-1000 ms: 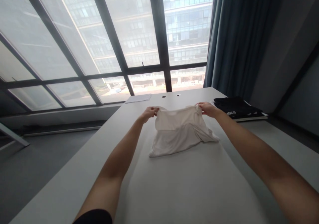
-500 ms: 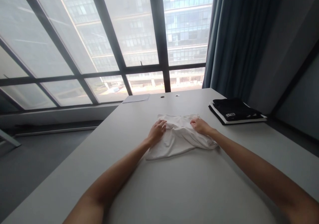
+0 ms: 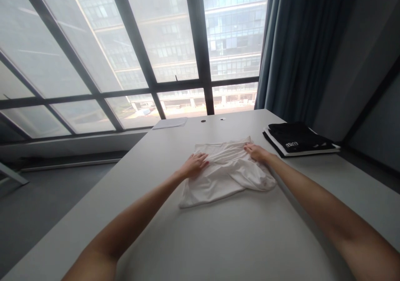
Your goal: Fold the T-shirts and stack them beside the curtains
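A crumpled white garment (image 3: 218, 181) lies spread on the white table, with wrinkles and a bunched fold along its right side; its exact kind cannot be made out. On its left part rests my left hand (image 3: 196, 165), palm down, fingers stretched out over the cloth. At the far right corner, my right hand (image 3: 255, 152) has its fingers closed on the fabric, and a small peak of cloth rises just beyond the fingertips.
A stack of folded black and white clothes (image 3: 300, 138) sits at the table's right side. Flat white sheets (image 3: 169, 123) lie at the far left corner. Beyond the white table (image 3: 237, 235) are windows (image 3: 175, 31) and a blue curtain (image 3: 290, 56).
The far edge of the garment has been pulled out flatter, and its far right corner is raised. My right hand has moved slightly right and away; my left fingers have straightened.
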Action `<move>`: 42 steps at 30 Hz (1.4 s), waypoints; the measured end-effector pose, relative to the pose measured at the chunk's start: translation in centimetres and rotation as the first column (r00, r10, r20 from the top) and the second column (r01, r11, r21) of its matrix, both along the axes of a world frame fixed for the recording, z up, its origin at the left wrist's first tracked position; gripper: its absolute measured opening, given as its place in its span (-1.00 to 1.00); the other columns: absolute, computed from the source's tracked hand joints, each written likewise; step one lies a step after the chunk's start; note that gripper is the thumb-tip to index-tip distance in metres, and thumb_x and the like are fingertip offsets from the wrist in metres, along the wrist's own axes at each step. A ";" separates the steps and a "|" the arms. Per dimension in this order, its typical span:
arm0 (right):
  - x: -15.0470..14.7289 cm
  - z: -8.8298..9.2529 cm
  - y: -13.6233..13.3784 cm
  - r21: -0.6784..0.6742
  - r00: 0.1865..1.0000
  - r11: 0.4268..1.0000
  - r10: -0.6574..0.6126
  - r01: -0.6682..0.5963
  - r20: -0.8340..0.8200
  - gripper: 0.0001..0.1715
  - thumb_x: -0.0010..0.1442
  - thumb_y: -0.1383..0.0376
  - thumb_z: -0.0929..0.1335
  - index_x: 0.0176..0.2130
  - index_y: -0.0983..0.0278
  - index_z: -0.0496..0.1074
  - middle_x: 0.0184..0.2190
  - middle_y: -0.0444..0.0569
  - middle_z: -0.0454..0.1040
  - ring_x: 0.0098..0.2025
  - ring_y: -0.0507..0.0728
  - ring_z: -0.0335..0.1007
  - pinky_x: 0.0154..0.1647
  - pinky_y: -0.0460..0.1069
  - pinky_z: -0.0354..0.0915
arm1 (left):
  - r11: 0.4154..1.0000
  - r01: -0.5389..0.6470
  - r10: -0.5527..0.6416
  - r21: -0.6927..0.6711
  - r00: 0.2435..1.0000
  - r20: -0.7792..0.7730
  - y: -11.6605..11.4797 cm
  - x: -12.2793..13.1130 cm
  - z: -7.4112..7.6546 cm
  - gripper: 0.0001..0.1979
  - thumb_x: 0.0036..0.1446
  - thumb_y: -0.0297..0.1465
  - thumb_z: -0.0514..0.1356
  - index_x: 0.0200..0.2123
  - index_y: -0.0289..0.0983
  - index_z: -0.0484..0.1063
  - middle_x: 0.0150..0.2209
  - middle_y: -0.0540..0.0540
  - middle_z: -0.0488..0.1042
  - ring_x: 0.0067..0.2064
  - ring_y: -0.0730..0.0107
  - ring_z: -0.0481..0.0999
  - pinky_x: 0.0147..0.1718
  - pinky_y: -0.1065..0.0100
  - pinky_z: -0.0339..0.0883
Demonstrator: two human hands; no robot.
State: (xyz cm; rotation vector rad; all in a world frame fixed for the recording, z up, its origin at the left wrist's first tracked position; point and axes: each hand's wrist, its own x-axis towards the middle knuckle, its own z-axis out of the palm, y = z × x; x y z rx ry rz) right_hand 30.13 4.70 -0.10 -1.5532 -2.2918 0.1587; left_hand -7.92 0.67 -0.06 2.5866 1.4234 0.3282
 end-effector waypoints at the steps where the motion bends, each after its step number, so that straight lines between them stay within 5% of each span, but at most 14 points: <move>1: -0.3 0.2 0.4 -0.004 0.999 0.999 -0.037 0.037 -0.010 -0.53 0.44 0.15 0.14 -0.06 0.24 0.55 0.05 0.17 0.55 0.08 0.25 0.47 0.18 0.15 0.25 | 1.000 0.011 -0.010 -0.018 1.000 0.014 0.9 0.3 0.2 -0.46 0.41 -0.04 -0.11 0.26 -0.13 0.36 0.31 -0.20 0.32 0.34 0.05 0.25 0.33 -0.01 -0.06; 7: -2.0 0.1 2.1 -0.093 0.978 0.974 -0.208 0.206 -0.013 -0.45 0.43 0.09 0.13 -0.09 0.29 0.58 0.02 0.31 0.54 0.12 0.37 0.42 0.20 0.29 0.19 | 0.998 -0.025 0.029 -0.051 0.997 0.077 6.8 1.4 -0.3 -0.47 0.39 -0.04 -0.08 0.10 -0.20 0.51 0.21 -0.20 0.44 0.31 0.12 0.29 0.28 0.14 0.11; 13: -2.6 -0.5 3.2 -0.085 0.964 0.972 -0.228 0.217 -0.135 -0.48 0.41 0.11 0.18 0.25 0.19 0.34 0.36 0.17 0.22 0.43 0.34 -0.03 0.34 0.40 -0.05 | 0.976 -0.217 0.218 -0.025 0.972 0.091 9.1 1.9 -1.2 -0.47 0.37 -0.07 -0.04 0.21 -0.21 0.40 0.34 -0.33 0.26 0.37 -0.15 0.16 0.26 -0.26 -0.02; 16: -2.8 -0.3 2.5 0.053 0.943 0.968 -0.224 0.244 -0.247 -0.56 0.35 0.26 0.20 0.09 0.29 0.48 0.25 0.20 0.36 0.32 0.31 0.17 0.32 0.26 0.06 | 0.961 -0.276 0.274 0.008 0.956 0.102 8.4 2.7 -1.2 -0.51 0.39 -0.13 -0.02 0.24 -0.20 0.35 0.36 -0.32 0.21 0.37 -0.18 0.12 0.24 -0.40 -0.12; 19: -3.0 0.3 0.2 0.160 0.941 0.963 -0.163 0.217 -0.295 -0.63 0.27 0.36 0.21 -0.10 0.30 0.56 -0.01 0.16 0.54 0.10 0.25 0.38 0.21 0.09 0.21 | 0.963 -0.264 0.257 0.053 0.959 0.118 6.3 3.5 -1.0 -0.54 0.39 -0.22 -0.01 0.27 -0.20 0.33 0.38 -0.28 0.19 0.40 -0.09 0.09 0.31 -0.29 -0.20; 25: -3.6 1.4 -7.5 0.075 0.978 0.996 -0.031 0.048 -0.207 -0.66 0.33 0.15 0.27 -0.24 0.26 0.57 -0.24 0.07 0.57 -0.15 0.20 0.47 -0.06 0.01 0.28 | 0.980 -0.176 0.170 0.090 0.983 0.072 0.0 2.5 -1.0 -0.51 0.42 -0.19 -0.03 0.32 -0.16 0.27 0.41 -0.22 0.14 0.43 -0.08 0.02 0.33 -0.23 -0.14; 32: -3.7 1.2 -10.5 -0.044 0.988 0.987 -0.154 0.153 -0.030 -0.62 0.28 0.18 0.36 0.03 0.30 0.50 -0.08 0.13 0.56 0.00 0.25 0.44 0.02 0.03 0.26 | 0.989 -0.138 0.140 0.051 0.989 -0.037 -3.5 1.0 -1.1 -0.49 0.38 -0.19 -0.01 0.34 -0.15 0.26 0.39 -0.16 0.19 0.42 0.05 0.08 0.36 -0.06 -0.07; 38: -4.4 -1.1 -11.3 -0.038 0.994 0.995 -0.094 0.096 0.058 -0.46 0.38 0.10 0.25 0.17 0.37 0.42 0.27 0.24 0.32 0.30 0.32 0.17 0.27 0.12 0.10 | 0.988 -0.154 0.157 0.027 0.981 -0.118 -3.6 1.2 -1.1 -0.43 0.40 -0.09 -0.08 0.40 -0.08 0.12 0.45 -0.09 0.05 0.46 0.05 -0.03 0.34 -0.15 -0.09; 42: -4.3 -2.1 -9.2 -0.074 0.994 0.992 -0.094 0.097 0.047 -0.40 0.39 0.10 0.21 0.26 0.37 0.35 0.35 0.23 0.23 0.37 0.34 0.09 0.35 0.18 0.01 | 0.988 -0.150 0.154 0.044 0.983 -0.102 -2.5 1.0 -1.4 -0.44 0.40 -0.09 -0.08 0.39 -0.05 0.14 0.45 -0.08 0.05 0.46 0.05 -0.03 0.34 -0.22 -0.15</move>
